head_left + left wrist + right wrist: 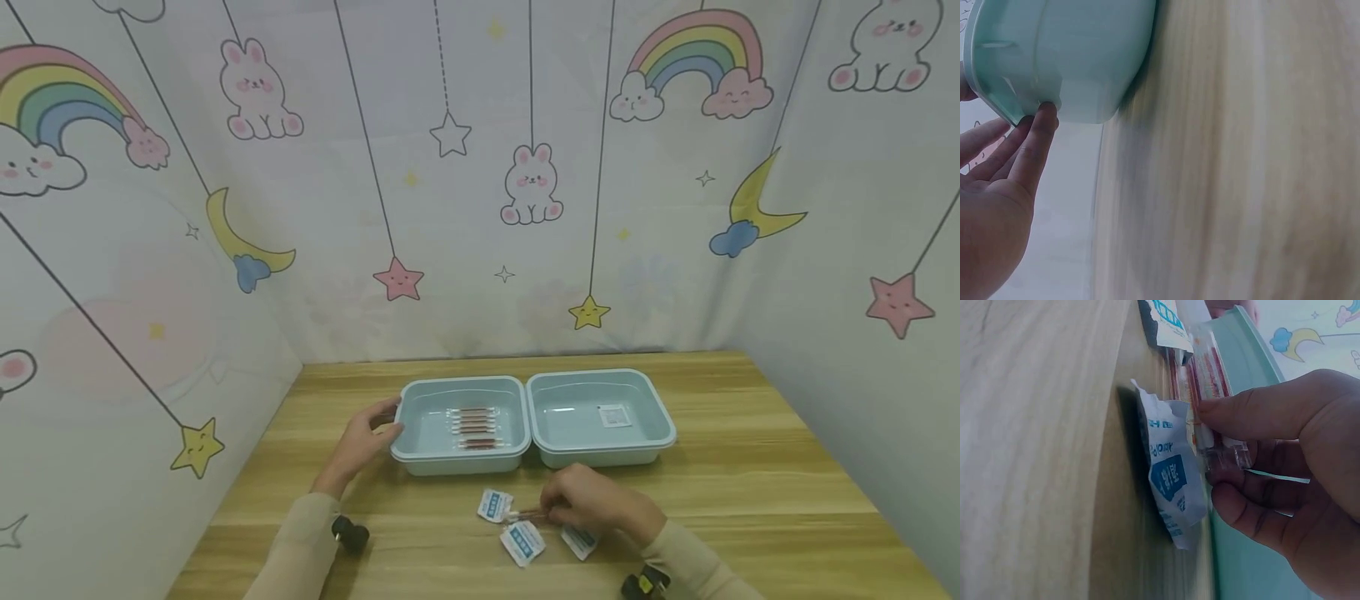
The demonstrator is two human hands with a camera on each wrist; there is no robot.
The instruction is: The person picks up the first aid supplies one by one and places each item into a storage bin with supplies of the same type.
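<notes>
My left hand [362, 443] holds the left rim of the left pale blue plastic tray [462, 463]. In the left wrist view, fingers [1038, 150] touch the tray's outer wall [1088, 56]. Inside that tray lie several brown swabs [474, 428] in clear sleeves, side by side. In front of the trays my right hand [592, 500] pinches clear-sleeved swabs [1210, 369] between thumb and fingers, low over the table. Around it lie small white packets with blue print: one packet [495, 505] at the left, another packet [522, 542] nearer, and a third packet [580, 542] partly under the hand.
A second pale blue tray [607, 457] stands against the first on its right, holding one white square packet [615, 416]. The wood-grain table [750, 483] ends at a patterned cloth backdrop [480, 333], which also rises at both sides.
</notes>
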